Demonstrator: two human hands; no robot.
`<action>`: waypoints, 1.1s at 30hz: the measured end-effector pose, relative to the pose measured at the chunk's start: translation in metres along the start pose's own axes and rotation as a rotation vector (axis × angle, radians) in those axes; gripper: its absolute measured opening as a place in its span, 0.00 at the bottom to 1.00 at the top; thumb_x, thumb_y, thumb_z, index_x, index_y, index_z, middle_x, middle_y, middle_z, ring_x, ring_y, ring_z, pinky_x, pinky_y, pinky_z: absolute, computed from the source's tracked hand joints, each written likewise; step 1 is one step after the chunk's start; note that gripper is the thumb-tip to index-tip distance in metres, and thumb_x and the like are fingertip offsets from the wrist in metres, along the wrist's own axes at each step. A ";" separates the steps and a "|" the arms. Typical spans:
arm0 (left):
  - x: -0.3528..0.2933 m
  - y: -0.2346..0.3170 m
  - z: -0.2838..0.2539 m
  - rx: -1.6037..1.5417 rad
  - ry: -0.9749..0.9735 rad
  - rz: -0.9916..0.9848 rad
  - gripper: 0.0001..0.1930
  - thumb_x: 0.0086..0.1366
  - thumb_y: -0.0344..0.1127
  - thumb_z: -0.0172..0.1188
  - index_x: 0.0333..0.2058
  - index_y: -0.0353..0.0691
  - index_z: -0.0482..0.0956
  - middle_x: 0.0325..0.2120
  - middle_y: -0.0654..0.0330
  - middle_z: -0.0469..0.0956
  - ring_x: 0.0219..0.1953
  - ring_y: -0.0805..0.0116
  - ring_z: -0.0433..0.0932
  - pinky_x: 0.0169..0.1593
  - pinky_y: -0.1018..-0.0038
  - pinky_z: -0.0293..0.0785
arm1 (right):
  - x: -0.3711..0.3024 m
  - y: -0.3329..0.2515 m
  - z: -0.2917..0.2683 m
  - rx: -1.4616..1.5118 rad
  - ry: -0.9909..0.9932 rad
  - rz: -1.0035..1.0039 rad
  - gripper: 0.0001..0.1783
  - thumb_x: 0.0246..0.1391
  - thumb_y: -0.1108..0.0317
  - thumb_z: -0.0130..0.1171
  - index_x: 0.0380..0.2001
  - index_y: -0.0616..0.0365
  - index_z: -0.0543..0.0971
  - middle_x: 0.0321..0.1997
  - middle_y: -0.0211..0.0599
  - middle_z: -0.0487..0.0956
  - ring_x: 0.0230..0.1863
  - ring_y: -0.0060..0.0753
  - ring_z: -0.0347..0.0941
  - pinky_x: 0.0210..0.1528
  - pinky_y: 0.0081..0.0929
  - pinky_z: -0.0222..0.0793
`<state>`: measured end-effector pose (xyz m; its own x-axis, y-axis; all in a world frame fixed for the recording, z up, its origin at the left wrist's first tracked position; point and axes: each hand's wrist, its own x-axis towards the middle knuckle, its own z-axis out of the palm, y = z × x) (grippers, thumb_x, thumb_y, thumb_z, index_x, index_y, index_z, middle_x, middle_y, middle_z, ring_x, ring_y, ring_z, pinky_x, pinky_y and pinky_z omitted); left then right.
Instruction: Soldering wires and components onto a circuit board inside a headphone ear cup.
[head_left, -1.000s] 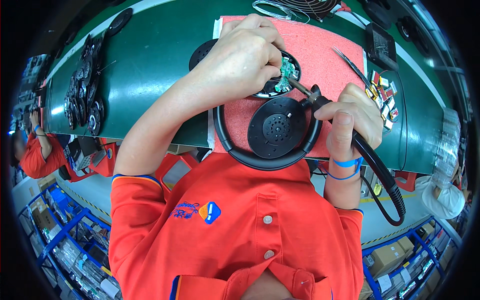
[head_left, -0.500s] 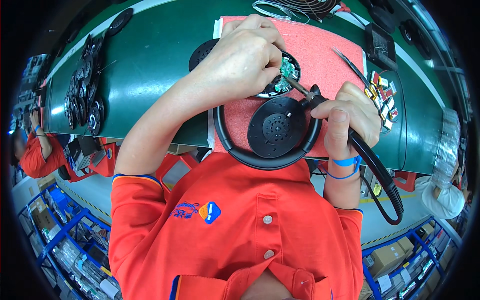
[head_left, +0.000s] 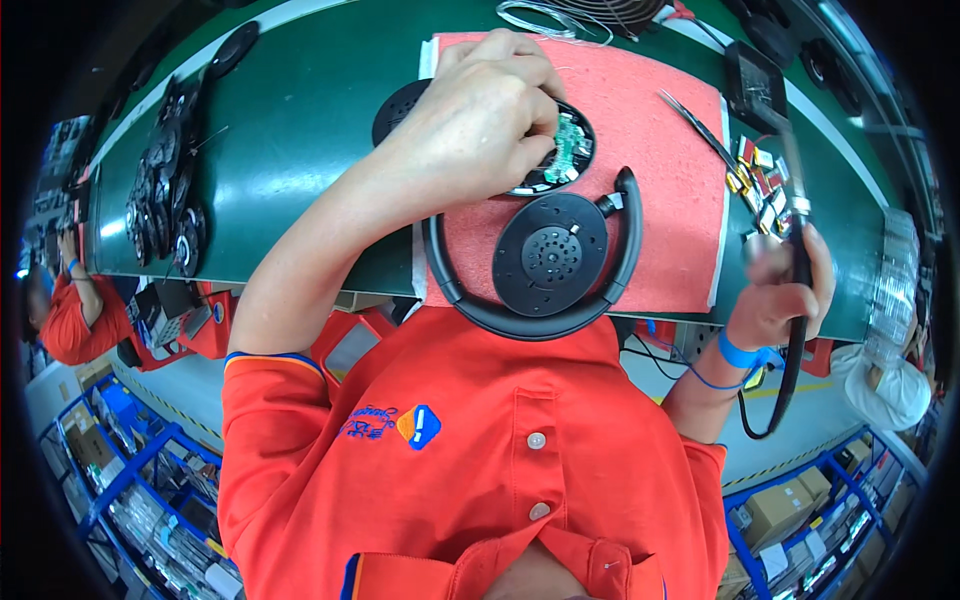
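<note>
A pair of black headphones (head_left: 628, 255) lies on the pink foam mat (head_left: 665, 220). One round earcup plate (head_left: 552, 256) rests inside the curve of the headband. Beyond it, an opened earcup exposes a green circuit board (head_left: 570, 150). My left hand (head_left: 490, 115) bends over this earcup, its thumb and fingers pinched together at the board's left edge; what they grip is hidden. Off the mat to the right, my right hand (head_left: 800, 285) is closed round the handle of a soldering iron (head_left: 800, 245), with the tip pointing away from me and blurred.
Tweezers (head_left: 700, 125) lie at the mat's right side, near several small wrapped battery-like packs (head_left: 765, 190). A dark box (head_left: 755, 85) stands behind them. Stacked black round parts (head_left: 165, 190) occupy the green table's left. Coiled white wire (head_left: 550, 20) lies at the back.
My right hand has swung the soldering iron away from the circuit board, out to the right beyond the mat. The headphones have shifted slightly left; my left hand stays at the board.
</note>
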<state>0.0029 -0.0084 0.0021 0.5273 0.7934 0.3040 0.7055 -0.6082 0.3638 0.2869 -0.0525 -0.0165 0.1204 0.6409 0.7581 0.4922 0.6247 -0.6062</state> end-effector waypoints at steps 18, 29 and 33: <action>-0.007 -0.017 -0.014 -0.259 0.137 -0.056 0.04 0.54 0.29 0.61 0.28 0.34 0.80 0.38 0.58 0.79 0.43 0.64 0.74 0.46 0.73 0.69 | -0.030 0.036 -0.053 -0.684 -0.274 0.112 0.09 0.51 0.75 0.60 0.36 0.58 0.74 0.32 0.34 0.77 0.30 0.25 0.74 0.34 0.22 0.71; -0.001 -0.005 -0.009 -0.237 0.120 0.046 0.04 0.52 0.25 0.61 0.28 0.33 0.78 0.37 0.56 0.78 0.42 0.59 0.74 0.46 0.71 0.69 | -0.023 0.027 -0.033 -0.598 -0.301 0.097 0.13 0.44 0.77 0.65 0.35 0.57 0.77 0.31 0.35 0.78 0.32 0.27 0.74 0.36 0.22 0.69; -0.004 -0.002 -0.011 -0.236 0.107 0.033 0.04 0.52 0.25 0.61 0.28 0.33 0.78 0.37 0.56 0.78 0.43 0.58 0.74 0.47 0.69 0.69 | -0.022 0.031 -0.033 -0.612 -0.299 0.015 0.12 0.44 0.80 0.62 0.34 0.58 0.75 0.27 0.37 0.75 0.26 0.31 0.72 0.30 0.24 0.69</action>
<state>-0.0062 -0.0102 0.0099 0.4863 0.7741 0.4054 0.5522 -0.6318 0.5440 0.3279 -0.0624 -0.0440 -0.0689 0.7984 0.5982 0.9020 0.3060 -0.3045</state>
